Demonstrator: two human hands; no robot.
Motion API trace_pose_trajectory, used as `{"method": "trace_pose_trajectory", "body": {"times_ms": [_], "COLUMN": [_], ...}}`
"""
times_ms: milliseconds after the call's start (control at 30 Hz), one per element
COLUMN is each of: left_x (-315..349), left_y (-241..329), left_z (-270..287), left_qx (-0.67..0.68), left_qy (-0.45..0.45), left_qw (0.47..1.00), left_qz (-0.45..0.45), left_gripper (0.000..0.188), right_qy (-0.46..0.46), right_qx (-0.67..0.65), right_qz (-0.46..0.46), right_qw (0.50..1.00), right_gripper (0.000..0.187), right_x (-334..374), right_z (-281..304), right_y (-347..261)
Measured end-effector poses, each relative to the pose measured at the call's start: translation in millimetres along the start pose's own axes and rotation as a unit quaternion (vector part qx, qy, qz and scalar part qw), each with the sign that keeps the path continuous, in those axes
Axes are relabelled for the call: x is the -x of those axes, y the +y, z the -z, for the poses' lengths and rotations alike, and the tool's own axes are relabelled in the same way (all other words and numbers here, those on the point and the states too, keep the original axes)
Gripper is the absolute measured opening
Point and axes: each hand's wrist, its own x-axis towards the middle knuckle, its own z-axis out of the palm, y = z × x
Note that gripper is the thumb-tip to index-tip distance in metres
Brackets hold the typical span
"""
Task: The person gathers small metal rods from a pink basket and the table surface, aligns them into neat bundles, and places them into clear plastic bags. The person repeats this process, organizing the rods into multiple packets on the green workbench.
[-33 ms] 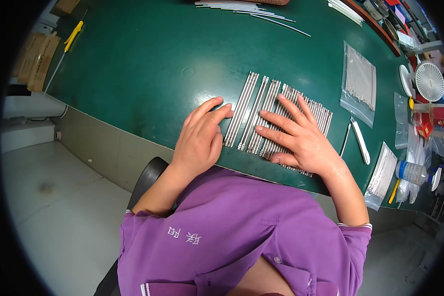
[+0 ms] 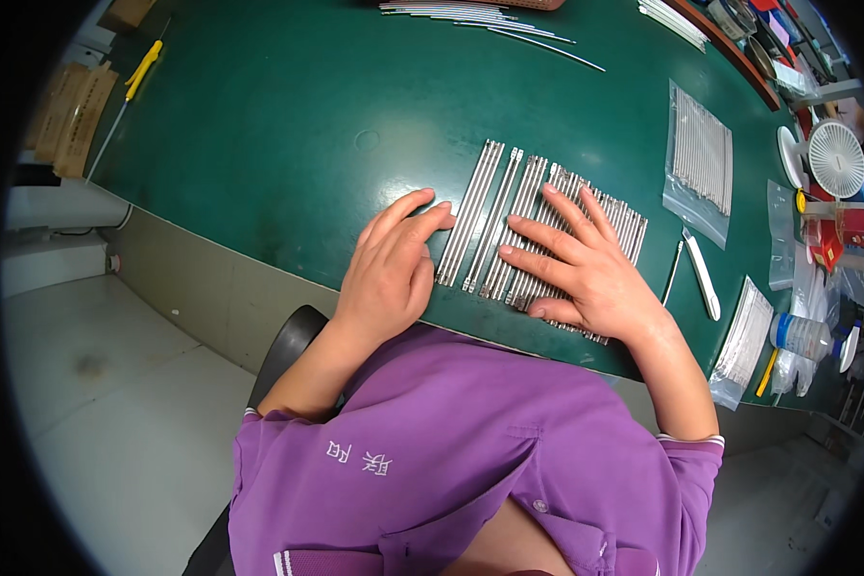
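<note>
Slim silvery metal rods lie side by side on the green tabletop [image 2: 259, 163]. At the left is a small group of rods [image 2: 468, 216], then a narrow pair [image 2: 492, 221], and a wider row [image 2: 634, 226] runs to the right. My right hand [image 2: 586, 269] rests on the wider row, palm down with its fingers spread, covering part of it. Just left of the rods, my left hand [image 2: 389, 274] leans on the table with fingers loosely bent and apart. Its fingertips reach the edge of the leftmost group; nothing shows in its grasp.
More loose rods [image 2: 490, 17] lie at the far edge. To the right are a clear bag of rods [image 2: 701, 154], a white-handled knife [image 2: 703, 278], a second bag [image 2: 742, 331], a plastic bottle [image 2: 799, 336] and a white fan [image 2: 835, 158]. A yellow-handled screwdriver [image 2: 144, 69] lies far left.
</note>
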Motion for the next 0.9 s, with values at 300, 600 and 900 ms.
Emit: {"method": "trace_pose_trajectory", "body": {"times_ms": [300, 600, 900], "left_x": [0, 2, 1], "left_y": [1, 0, 1], "left_z": [1, 0, 0], "left_qx": [-0.001, 0.009, 0.016], "left_qy": [0.004, 0.009, 0.011], "left_qw": [1.000, 1.000, 1.000], "left_qz": [0.000, 0.018, 0.010], "left_gripper": [0.049, 0.051, 0.057], "right_qy": [0.029, 0.025, 0.013], "right_qx": [-0.027, -0.010, -0.017], "right_qz": [0.009, 0.013, 0.008], "right_qw": [0.999, 1.000, 1.000], "right_gripper": [0.069, 0.070, 0.068], "right_x": [-14, -35, -26], "right_z": [-1, -13, -9], "right_y": [-11, -14, -11]}}
